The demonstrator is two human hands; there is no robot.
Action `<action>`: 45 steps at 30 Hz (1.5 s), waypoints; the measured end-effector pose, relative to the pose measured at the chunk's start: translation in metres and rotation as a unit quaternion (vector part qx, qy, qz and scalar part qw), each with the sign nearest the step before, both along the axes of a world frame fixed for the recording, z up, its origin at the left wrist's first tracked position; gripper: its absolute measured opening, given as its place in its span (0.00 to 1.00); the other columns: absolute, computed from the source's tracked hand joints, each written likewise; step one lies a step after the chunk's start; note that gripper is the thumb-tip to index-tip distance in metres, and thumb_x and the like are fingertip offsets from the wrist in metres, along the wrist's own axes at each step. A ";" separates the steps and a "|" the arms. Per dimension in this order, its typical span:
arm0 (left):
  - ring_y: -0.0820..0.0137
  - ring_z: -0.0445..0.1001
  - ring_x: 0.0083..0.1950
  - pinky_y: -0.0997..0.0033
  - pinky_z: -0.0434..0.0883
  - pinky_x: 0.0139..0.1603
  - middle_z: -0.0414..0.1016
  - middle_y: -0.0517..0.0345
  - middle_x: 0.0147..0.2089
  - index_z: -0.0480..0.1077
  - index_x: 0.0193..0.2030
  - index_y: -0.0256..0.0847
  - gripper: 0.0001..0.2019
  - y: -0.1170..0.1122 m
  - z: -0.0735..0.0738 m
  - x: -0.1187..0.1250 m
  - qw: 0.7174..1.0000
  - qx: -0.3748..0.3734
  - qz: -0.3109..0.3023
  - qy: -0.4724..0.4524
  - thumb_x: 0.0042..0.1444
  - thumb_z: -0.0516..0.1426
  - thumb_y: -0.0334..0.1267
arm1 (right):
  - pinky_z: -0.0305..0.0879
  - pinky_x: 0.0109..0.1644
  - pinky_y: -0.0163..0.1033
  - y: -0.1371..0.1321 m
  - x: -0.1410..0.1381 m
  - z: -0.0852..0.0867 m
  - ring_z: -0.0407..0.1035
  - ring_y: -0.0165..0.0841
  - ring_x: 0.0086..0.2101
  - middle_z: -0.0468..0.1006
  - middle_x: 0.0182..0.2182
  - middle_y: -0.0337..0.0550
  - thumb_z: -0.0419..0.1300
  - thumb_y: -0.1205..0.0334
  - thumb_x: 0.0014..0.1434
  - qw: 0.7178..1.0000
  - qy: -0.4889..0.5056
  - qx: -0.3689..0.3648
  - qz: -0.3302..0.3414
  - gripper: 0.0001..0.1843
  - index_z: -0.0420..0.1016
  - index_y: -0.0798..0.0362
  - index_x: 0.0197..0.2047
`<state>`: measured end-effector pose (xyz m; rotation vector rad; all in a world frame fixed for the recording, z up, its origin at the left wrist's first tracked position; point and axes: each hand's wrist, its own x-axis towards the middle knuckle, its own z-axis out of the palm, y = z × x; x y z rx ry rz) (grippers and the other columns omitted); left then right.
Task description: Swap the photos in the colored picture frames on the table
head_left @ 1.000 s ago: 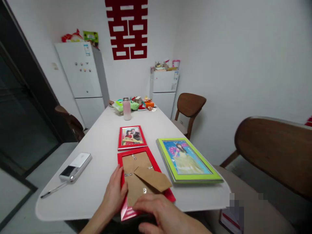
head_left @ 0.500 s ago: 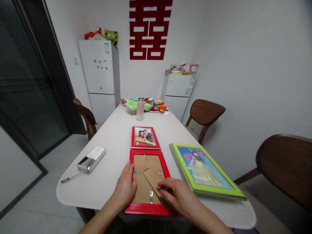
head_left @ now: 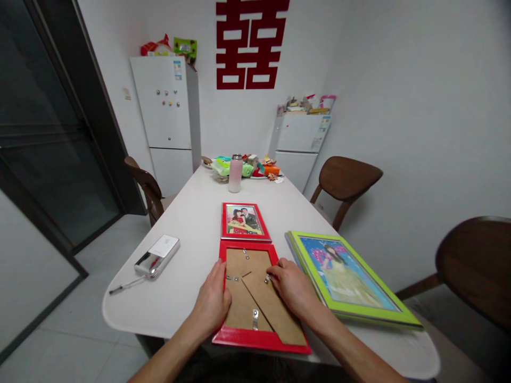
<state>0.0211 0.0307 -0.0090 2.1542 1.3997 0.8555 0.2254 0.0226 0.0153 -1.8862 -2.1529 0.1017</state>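
A red picture frame (head_left: 261, 338) lies face down at the table's near end, its brown backboard (head_left: 239, 314) showing. Small metal clips, one of them the bottom clip (head_left: 255, 319), sit around the backboard, and a stand flap is cut at a slant into it. My left hand (head_left: 213, 298) is closed around the frame's left edge, thumb over the backboard. At the right edge, my right hand (head_left: 293, 284) pinches the right metal clip (head_left: 267, 278) between thumb and fingertips; the fingers partly cover it.
Just beyond lies another red frame (head_left: 245, 222) with a couple's photo. Green-edged frames (head_left: 351, 276) are stacked at right. A power bank (head_left: 157, 256) with a short cable is at left. A pink bottle (head_left: 235, 174) and snack packets (head_left: 269, 170) stand farther back; wooden chairs (head_left: 349, 178) flank the table.
My right hand has moved up from the stand flap to the right clip, which has turned from sideways to slanted. My left hand keeps its hold. The camera view has shifted slightly.
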 end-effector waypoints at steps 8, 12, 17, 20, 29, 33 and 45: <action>0.63 0.54 0.59 0.60 0.52 0.58 0.55 0.44 0.58 0.52 0.55 0.30 0.29 0.001 -0.004 0.000 1.000 -0.001 0.009 -0.018 0.41 0.47 0.22 | 0.58 0.44 0.41 -0.032 -0.016 0.019 0.60 0.35 0.41 0.68 0.40 0.44 0.54 0.65 0.49 0.973 0.076 -0.022 0.218 0.12 0.73 0.48 0.37; 0.63 0.54 0.59 0.60 0.52 0.59 0.56 0.45 0.58 0.52 0.55 0.31 0.29 0.001 -0.004 0.000 1.000 -0.004 0.009 -0.027 0.41 0.47 0.22 | 0.57 0.44 0.41 -0.037 -0.030 0.011 0.60 0.34 0.41 0.69 0.38 0.43 0.55 0.67 0.48 0.961 0.090 -0.045 0.257 0.10 0.75 0.47 0.32; 0.64 0.54 0.58 0.61 0.52 0.58 0.57 0.47 0.57 0.53 0.55 0.32 0.29 0.000 -0.004 0.000 0.999 -0.003 0.010 -0.043 0.41 0.47 0.23 | 0.57 0.42 0.39 -0.032 -0.037 0.006 0.60 0.33 0.38 0.70 0.33 0.43 0.53 0.68 0.50 0.969 0.102 -0.034 0.221 0.09 0.75 0.50 0.31; 0.64 0.55 0.58 0.62 0.53 0.58 0.57 0.46 0.57 0.53 0.55 0.32 0.29 0.001 -0.005 0.000 0.998 -0.001 0.010 -0.054 0.42 0.47 0.23 | 0.57 0.43 0.36 -0.023 -0.044 0.010 0.61 0.32 0.38 0.70 0.33 0.42 0.51 0.69 0.51 0.973 0.125 -0.038 0.188 0.11 0.73 0.52 0.34; 0.63 0.56 0.58 0.59 0.54 0.58 0.57 0.45 0.57 0.54 0.55 0.32 0.26 0.002 -0.007 -0.001 0.998 -0.003 0.008 -0.066 0.45 0.47 0.26 | 0.56 0.37 0.35 0.020 -0.086 -0.001 0.63 0.33 0.33 0.70 0.29 0.47 0.49 0.67 0.52 0.996 0.051 -0.007 0.072 0.11 0.72 0.56 0.29; 0.63 0.55 0.58 0.59 0.53 0.58 0.57 0.44 0.57 0.53 0.55 0.31 0.28 0.001 -0.006 -0.001 0.997 -0.003 0.005 -0.076 0.43 0.47 0.24 | 0.55 0.39 0.34 0.026 -0.080 -0.006 0.63 0.32 0.34 0.70 0.31 0.46 0.48 0.65 0.54 0.998 0.046 0.007 0.045 0.11 0.71 0.55 0.30; 0.62 0.55 0.58 0.59 0.52 0.58 0.57 0.49 0.58 0.54 0.55 0.35 0.29 -0.001 0.001 0.002 0.996 -0.009 -0.005 -0.089 0.42 0.48 0.24 | 0.54 0.41 0.37 0.058 -0.052 -0.013 0.61 0.36 0.37 0.70 0.33 0.49 0.48 0.66 0.53 0.998 0.050 0.032 -0.029 0.14 0.73 0.56 0.36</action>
